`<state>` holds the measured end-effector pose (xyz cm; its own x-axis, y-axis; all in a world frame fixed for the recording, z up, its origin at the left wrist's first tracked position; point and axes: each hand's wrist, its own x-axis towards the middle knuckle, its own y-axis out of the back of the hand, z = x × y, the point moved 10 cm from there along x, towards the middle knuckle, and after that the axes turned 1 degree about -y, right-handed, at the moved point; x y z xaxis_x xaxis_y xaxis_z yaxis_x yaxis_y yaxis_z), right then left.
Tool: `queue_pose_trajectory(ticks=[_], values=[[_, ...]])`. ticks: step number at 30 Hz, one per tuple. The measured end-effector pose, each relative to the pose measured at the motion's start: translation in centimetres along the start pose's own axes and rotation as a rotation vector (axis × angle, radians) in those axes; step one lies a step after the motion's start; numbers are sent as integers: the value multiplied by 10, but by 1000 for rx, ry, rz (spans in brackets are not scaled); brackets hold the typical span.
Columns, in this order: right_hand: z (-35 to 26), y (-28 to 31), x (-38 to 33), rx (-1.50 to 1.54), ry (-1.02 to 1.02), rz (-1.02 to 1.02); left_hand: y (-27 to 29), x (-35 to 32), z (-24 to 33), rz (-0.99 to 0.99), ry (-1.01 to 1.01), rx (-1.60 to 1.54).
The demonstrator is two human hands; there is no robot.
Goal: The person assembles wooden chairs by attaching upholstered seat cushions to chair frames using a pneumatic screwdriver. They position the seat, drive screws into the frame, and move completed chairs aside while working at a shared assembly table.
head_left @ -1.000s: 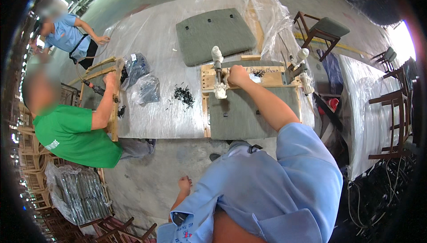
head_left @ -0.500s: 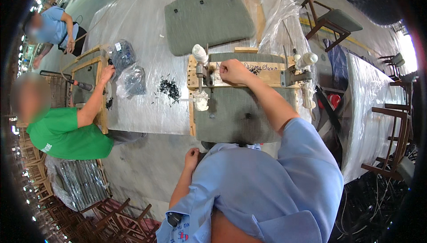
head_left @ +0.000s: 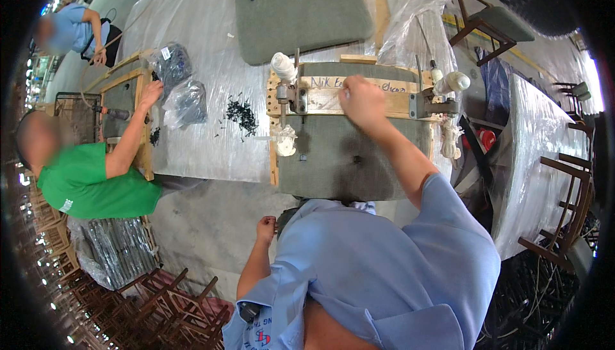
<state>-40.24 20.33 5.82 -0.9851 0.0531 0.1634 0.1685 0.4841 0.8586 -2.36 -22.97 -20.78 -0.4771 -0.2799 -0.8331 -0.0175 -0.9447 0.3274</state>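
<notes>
My right hand (head_left: 364,101) is over the middle of a wooden bar (head_left: 398,105) with handwriting on it, fingers curled. Whatever the fingers hold, if anything, is hidden. The bar lies across a grey-green fabric-covered panel (head_left: 333,170) and runs between two metal toggle clamps with white-wrapped handles, the left clamp (head_left: 285,97) and the right clamp (head_left: 442,97). Holes with dark fittings show in the panel's near part. Low beside my body, off the table, is my left hand (head_left: 266,229), its fingers curled in; what is inside them cannot be made out.
Small black pieces (head_left: 241,118) lie in a pile left of the panel, near plastic bags (head_left: 186,103). Another grey-green panel (head_left: 304,14) rests farther back on the plastic-covered table. A co-worker in green (head_left: 102,183) reaches over a wooden frame at left. Chairs (head_left: 490,26) stand at right.
My right hand has moved right along the wooden bar, uncovering writing at its left part. My left hand has shifted slightly left, still low beside me.
</notes>
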Motion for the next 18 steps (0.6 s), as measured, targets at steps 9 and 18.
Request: queue_pose_trajectory(ticks=[9,18], values=[[-61,-96,-55,111,-43,-299,-18,-15,27,-9,-123,29],[-54,-68,-60,253,-15,-210,-21,-9,35,-38,-127,-119]])
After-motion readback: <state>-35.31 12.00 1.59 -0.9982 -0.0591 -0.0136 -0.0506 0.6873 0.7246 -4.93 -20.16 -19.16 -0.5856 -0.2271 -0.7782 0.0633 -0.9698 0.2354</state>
